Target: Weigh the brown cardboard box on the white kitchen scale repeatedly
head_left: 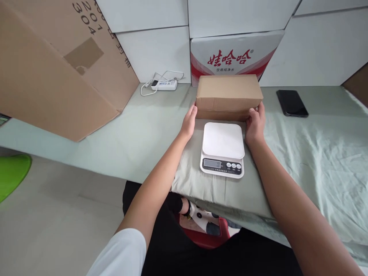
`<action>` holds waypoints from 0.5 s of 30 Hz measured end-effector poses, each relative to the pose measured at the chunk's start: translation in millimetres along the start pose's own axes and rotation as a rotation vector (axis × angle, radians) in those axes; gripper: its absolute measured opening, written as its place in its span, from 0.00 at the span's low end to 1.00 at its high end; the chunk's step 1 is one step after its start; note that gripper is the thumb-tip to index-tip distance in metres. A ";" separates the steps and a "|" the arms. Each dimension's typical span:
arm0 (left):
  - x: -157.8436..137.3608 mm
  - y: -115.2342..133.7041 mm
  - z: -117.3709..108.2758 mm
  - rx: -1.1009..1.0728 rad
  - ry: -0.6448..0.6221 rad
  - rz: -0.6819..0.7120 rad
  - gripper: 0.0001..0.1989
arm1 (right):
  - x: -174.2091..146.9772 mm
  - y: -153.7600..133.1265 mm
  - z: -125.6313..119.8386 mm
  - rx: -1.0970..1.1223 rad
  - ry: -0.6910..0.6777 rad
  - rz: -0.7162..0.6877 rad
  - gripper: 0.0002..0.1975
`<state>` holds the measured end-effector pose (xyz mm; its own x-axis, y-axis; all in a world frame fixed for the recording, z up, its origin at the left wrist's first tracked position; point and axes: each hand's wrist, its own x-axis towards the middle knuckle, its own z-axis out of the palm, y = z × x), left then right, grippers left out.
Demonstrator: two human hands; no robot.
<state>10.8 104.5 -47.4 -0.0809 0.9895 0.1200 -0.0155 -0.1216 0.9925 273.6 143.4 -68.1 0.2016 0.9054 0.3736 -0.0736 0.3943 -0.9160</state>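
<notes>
Between my two hands is a small brown cardboard box (228,90), just behind a white kitchen scale (223,141). My left hand (189,120) presses against the box's left end, its fingers mostly hidden behind the side. Around the right front corner, my right hand (255,122) grips the box with the thumb on the front face. Nothing lies on the scale's flat white platform, and its small display faces me; the reading is too faint to make out.
A white and red printed carton (234,48) stands behind the box. To the right lies a black phone (292,103). A white power strip (164,84) with a cable sits at the back left, near a large cardboard carton (57,76). A green cloth (149,126) covers the table.
</notes>
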 end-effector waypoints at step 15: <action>-1.0 2.3 -1.7 0.001 -0.040 0.003 0.40 | 2.5 6.7 -3.1 -0.030 -0.003 -0.053 0.29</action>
<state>9.1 103.1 -45.2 -0.0414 0.9915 0.1234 -0.0144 -0.1240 0.9922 276.6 147.8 -73.7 0.2019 0.8840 0.4216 -0.0333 0.4364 -0.8991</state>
